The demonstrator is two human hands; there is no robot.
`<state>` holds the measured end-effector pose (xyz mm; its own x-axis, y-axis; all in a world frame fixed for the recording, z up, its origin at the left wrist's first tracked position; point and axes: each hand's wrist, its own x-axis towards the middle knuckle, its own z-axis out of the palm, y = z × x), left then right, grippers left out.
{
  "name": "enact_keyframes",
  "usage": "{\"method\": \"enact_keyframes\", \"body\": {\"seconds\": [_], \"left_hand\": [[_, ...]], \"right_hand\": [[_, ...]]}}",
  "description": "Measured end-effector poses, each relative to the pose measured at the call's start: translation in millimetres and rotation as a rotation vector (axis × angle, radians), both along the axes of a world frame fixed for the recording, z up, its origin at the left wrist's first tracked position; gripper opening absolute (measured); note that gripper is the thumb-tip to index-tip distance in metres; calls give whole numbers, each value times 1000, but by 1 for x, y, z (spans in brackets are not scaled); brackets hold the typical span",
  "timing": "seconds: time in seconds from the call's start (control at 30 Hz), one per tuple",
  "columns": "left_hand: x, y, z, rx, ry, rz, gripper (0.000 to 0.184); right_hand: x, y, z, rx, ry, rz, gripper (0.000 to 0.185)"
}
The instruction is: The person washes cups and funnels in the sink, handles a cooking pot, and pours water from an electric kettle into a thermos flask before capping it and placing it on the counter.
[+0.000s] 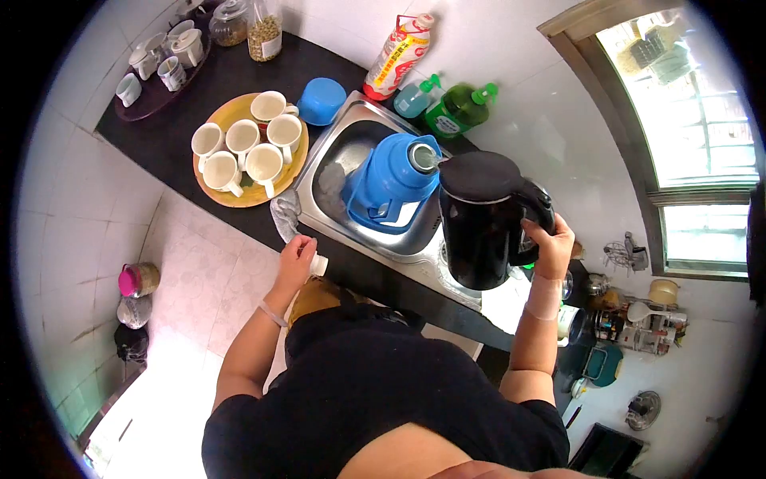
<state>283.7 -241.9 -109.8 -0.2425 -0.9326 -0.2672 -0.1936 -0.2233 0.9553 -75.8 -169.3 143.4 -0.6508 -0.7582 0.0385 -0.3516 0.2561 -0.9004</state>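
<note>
My right hand (552,246) grips the handle of a black electric kettle (477,231), which is tilted with its spout at the mouth of a blue thermos flask (394,177). A thin stream of water runs from the spout into the flask's mouth. The flask stands in the steel sink (313,214). By the counter's front edge my left hand (296,262) is closed, its fingers around a small white stopper (318,265). Just above that hand, a grey cloth (285,215) hangs over the edge.
Several white mugs stand on a yellow tray (209,188) beside a blue cup-shaped lid (322,100). Behind the sink are a red-and-white bottle (396,60), a blue pump bottle (413,99) and a green one (459,112). A dark tray (152,100) holds a tea set.
</note>
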Motion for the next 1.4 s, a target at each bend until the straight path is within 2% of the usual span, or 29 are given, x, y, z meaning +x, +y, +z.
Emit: {"method": "enact_keyframes", "body": {"seconds": [0.87, 1.4], "left_hand": [[1, -3, 13, 52, 18, -33, 22], [3, 1, -4, 41, 85, -19, 21]], "right_hand": [[14, -18, 14, 53, 91, 5, 15], [13, -26, 21, 99, 132, 26, 12]]}}
